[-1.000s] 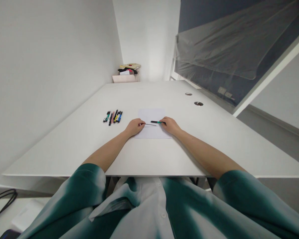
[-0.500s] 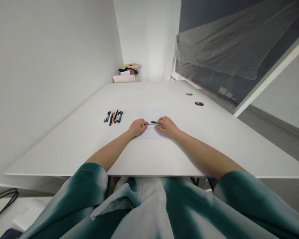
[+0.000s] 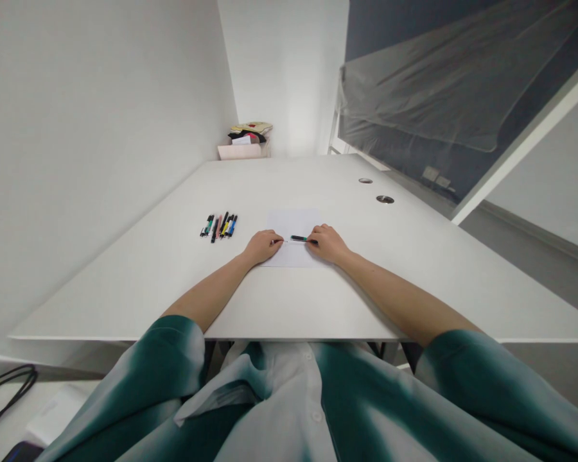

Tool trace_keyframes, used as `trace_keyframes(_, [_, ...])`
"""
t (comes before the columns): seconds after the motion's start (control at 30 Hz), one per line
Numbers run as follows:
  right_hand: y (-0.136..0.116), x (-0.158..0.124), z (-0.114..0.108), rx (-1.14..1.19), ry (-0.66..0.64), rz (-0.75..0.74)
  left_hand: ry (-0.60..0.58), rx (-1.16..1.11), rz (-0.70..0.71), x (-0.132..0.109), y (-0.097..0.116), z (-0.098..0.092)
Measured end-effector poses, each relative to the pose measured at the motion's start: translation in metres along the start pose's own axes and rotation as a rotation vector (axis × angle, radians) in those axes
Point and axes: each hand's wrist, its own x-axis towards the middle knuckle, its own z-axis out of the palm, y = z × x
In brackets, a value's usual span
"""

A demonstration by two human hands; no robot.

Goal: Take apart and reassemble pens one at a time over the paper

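Observation:
A sheet of white paper (image 3: pixel 293 256) lies on the table in front of me, under both hands. My left hand (image 3: pixel 262 245) rests on its left part, fingers pinched on a thin, dark, refill-like piece (image 3: pixel 275 242); its pale tip points right. My right hand (image 3: pixel 328 244) is on the right part, fingers closed at the right end of a dark pen barrel with a green band (image 3: pixel 298 238). The barrel lies almost level, its left end toward my left hand. A gap separates the two hands. The fingers hide part of both pieces.
Several pens and markers (image 3: pixel 219 226) lie in a row to the left of the paper. A pale box with piled items (image 3: pixel 241 151) stands at the table's far left. Two round table inserts (image 3: pixel 385 199) sit at the far right. The left wall runs along the table.
My hands have moved slightly apart. The thin piece that stretched between them now shows mostly at my left fingers, and more of the green-banded barrel shows by my right fingers.

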Motion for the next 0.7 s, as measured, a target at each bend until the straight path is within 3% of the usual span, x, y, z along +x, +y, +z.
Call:
trace_keyframes(0.2, [-0.003,-0.001,-0.003,0.007,0.01,-0.023,-0.004,0.001,0.007,0.0,0.005,-0.001])
trace_keyframes(0.5, [-0.014,0.002,0.005,0.059,0.12,-0.223,-0.01,-0.058,0.114,0.0,0.026,0.002])
trace_keyframes(0.7, [-0.013,0.001,0.004,0.031,0.085,-0.187,-0.033,-0.033,0.077,0.0,0.024,0.004])
